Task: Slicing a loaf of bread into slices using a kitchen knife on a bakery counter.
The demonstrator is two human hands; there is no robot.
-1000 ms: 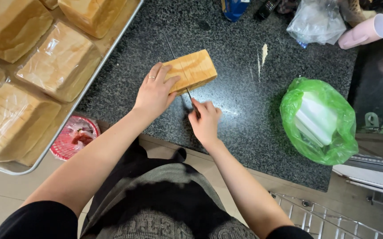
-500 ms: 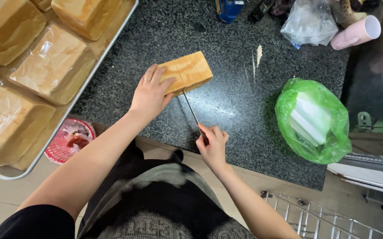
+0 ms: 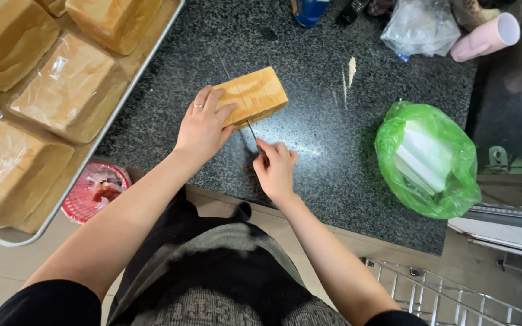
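A golden bread loaf [image 3: 256, 93] lies on the dark granite counter [image 3: 309, 127]. My left hand [image 3: 202, 127] presses on the loaf's near end, fingers spread over its top. My right hand [image 3: 275, 169] is closed around the handle of a knife [image 3: 253, 134], whose thin blade runs up into the loaf's near side beside my left fingers. The handle is hidden inside my fist.
A metal tray [image 3: 98, 142] at the left holds several loaves, some wrapped in clear plastic. A green plastic bag [image 3: 427, 160] lies at the right. A pink cup [image 3: 487, 36], a clear bag and a red basket [image 3: 95, 190] are nearby. A wire rack [image 3: 454, 296] sits below.
My right hand drew the knife back toward me, then pushed it forward into the loaf again. My left hand stayed on the loaf.
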